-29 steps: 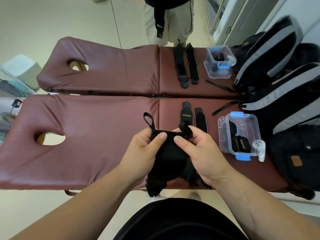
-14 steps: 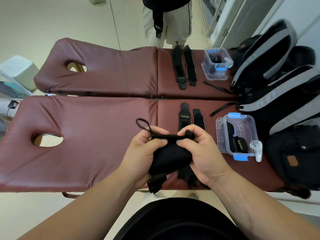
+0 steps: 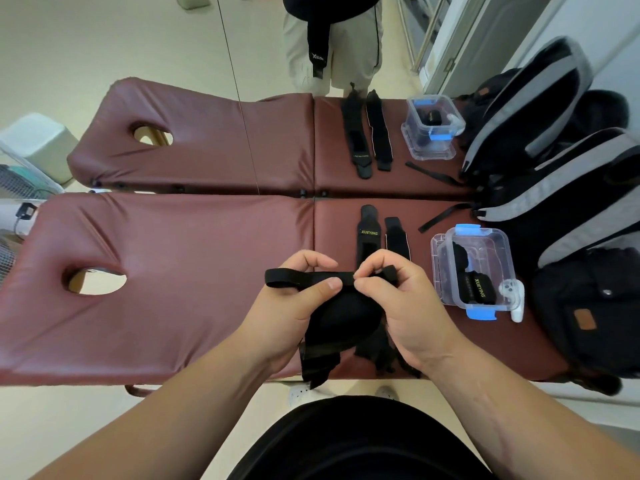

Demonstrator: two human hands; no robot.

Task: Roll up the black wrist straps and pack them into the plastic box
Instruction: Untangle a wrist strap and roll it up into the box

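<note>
The black fabric wrist strap (image 3: pixel 341 310) sags, perhaps partly rolled, between left hand (image 3: pixel 291 306) and right hand (image 3: pixel 405 299), both pinching its top edge.

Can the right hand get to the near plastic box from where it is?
Probably yes: the plastic box sits just right of the right hand, nothing between them, but that hand is busy pinching the wrist strap.

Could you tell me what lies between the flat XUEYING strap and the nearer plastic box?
In the head view, a second flat black strap lies between the XUEYING strap and the plastic box.
</note>
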